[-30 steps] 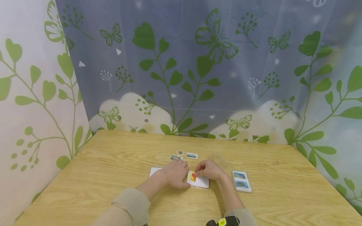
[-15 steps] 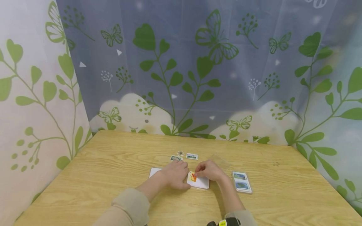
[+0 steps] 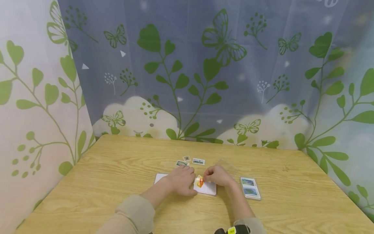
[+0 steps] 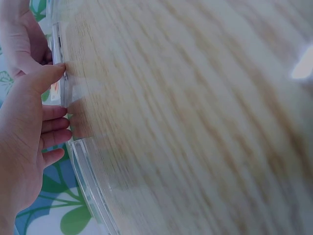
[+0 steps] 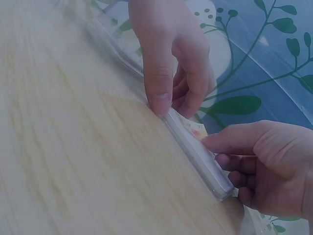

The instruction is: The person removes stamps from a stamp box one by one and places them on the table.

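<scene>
My right hand [image 3: 219,175] pinches a small yellow stamp [image 3: 200,181] with a red-orange picture at its right edge. The stamp stands slightly raised over a white card in a clear case [image 3: 208,189]. In the right wrist view, the thumb tip meets the corner of the stamp [image 5: 199,129]. My left hand [image 3: 181,182] rests across the left end of this case, its thumb [image 4: 54,73] pressing the near edge and its other fingers extended at the far side. A second clear case [image 3: 159,176] shows partly under the left wrist.
Several printed stamps lie beyond my left hand, among them a wide one [image 3: 198,161]. A clear sheet [image 3: 228,165] lies behind my right hand. To the right sits a clear case with two landscape pictures [image 3: 250,188]. A patterned curtain [image 3: 187,81] rises behind the wooden table [image 3: 117,208].
The stamp has tilted up off the white card on its right side, as my right hand shifted slightly right. The left hand has stayed in place.
</scene>
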The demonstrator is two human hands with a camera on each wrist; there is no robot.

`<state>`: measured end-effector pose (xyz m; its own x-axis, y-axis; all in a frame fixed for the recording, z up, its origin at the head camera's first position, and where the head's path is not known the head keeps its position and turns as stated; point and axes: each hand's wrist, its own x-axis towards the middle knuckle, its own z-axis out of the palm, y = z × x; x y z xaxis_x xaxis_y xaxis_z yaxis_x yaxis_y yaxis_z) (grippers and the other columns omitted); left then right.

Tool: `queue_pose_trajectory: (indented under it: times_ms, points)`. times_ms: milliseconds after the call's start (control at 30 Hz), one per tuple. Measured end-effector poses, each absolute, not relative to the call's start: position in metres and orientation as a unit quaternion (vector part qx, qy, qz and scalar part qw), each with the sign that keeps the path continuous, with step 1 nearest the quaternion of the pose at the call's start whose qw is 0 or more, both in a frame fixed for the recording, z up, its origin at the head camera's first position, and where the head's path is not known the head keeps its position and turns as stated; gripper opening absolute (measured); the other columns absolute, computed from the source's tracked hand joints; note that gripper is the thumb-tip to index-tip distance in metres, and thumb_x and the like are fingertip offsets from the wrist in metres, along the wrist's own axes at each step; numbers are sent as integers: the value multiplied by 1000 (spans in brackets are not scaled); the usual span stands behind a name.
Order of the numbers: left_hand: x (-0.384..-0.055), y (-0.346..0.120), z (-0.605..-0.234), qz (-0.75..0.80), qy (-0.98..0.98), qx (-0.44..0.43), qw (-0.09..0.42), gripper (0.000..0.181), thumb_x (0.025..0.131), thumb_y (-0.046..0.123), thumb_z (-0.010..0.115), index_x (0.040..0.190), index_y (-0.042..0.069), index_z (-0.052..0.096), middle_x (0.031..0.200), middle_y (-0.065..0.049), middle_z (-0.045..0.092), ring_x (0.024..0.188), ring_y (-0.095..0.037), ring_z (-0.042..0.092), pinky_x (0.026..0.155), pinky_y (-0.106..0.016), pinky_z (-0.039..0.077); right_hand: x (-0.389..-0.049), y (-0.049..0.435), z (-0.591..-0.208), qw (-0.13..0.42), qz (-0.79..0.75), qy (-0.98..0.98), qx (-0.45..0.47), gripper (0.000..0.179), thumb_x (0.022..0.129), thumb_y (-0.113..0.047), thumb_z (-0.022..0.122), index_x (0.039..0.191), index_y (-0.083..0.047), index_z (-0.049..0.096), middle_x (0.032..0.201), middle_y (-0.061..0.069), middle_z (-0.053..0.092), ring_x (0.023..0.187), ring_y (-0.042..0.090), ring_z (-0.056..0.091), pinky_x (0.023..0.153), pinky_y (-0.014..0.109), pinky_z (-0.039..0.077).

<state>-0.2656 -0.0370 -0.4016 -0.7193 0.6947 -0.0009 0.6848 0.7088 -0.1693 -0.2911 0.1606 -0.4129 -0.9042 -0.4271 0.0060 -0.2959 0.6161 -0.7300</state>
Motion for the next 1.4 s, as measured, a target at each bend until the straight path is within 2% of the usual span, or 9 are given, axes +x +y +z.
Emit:
queue_pose_trajectory:
  times_ms: [200, 500, 767, 1000, 1067, 1200, 1400]
  points:
    - [-267, -37, -402, 70, -925, -372, 24, 52, 82, 60, 53, 102, 13, 61, 100, 3, 51, 93, -14, 47, 89, -32, 40, -292, 169, -410, 91, -385, 889, -232, 8, 78, -10, 66, 76, -3, 68, 72, -1, 60, 69, 14, 48, 63, 27, 39]
    - [-265, -37, -400, 68, -927, -369, 15, 60, 82, 60, 52, 114, 10, 60, 114, -1, 52, 105, -17, 48, 98, -35, 37, -295, 183, -408, 93, -397, 879, -248, 12, 83, -12, 65, 84, 0, 70, 82, 1, 63, 76, 14, 50, 69, 30, 43]
    - [-265, -38, -399, 64, -926, -373, 17, 59, 82, 59, 53, 115, 10, 60, 109, 0, 52, 102, -16, 49, 96, -35, 38, -297, 186, -407, 72, -442, 872, -197, 16, 85, -13, 64, 88, 1, 69, 83, 3, 61, 73, 15, 47, 63, 28, 40]
    - [-265, -37, -399, 78, -922, -379, 28, 55, 82, 59, 52, 106, 11, 61, 102, 2, 51, 96, -15, 49, 92, -33, 40, -297, 178, -408, 36, -466, 877, -109, 15, 85, -15, 65, 89, -2, 71, 95, 5, 62, 90, 20, 52, 78, 35, 43]
    - [-264, -37, -399, 79, -922, -377, 26, 56, 82, 60, 52, 108, 11, 60, 104, 2, 51, 98, -16, 49, 93, -34, 40, -298, 174, -409, 24, -463, 882, -87, 16, 85, -17, 65, 89, -3, 71, 96, 6, 61, 94, 23, 52, 82, 39, 42]
    - [-264, -38, -398, 75, -924, -375, 18, 57, 83, 60, 51, 111, 11, 60, 105, 2, 51, 100, -16, 49, 95, -34, 39, -298, 167, -410, 1, -454, 889, -52, 16, 84, -20, 65, 88, -5, 71, 98, 7, 64, 96, 26, 55, 85, 45, 41]
    - [-264, -37, -398, 70, -926, -372, 11, 58, 83, 60, 51, 112, 10, 59, 114, 0, 52, 107, -18, 48, 98, -36, 36, -298, 158, -410, -10, -471, 881, -31, 14, 83, -15, 64, 88, -3, 71, 97, 9, 66, 95, 26, 55, 84, 44, 42]
